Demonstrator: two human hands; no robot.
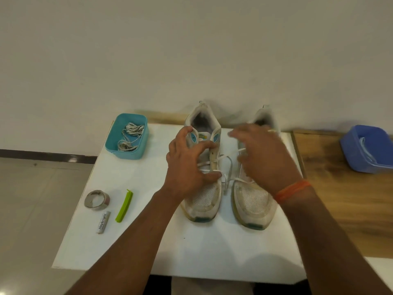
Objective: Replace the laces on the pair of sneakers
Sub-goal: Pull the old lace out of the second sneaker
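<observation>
The left hand gripped the left sneaker across its laced throat. The right hand (blurred) hovered over the right sneaker, fingers spread, grasp uncertain.

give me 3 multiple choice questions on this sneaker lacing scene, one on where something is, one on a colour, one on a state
1. Where does the teal box stand?
A. left of the sneakers
B. between the sneakers
C. on the floor

2. What colour is the clip beside the tape roll?
A. red
B. green
C. black

3. What is the left hand doing?
A. resting flat on the table
B. holding the tape roll
C. gripping the left sneaker

Answers:
1 A, it stands at the table's far left corner, with laces inside.
2 B, it is lime green.
3 C, its fingers curl over the sneaker's tongue and laced sides.
</observation>
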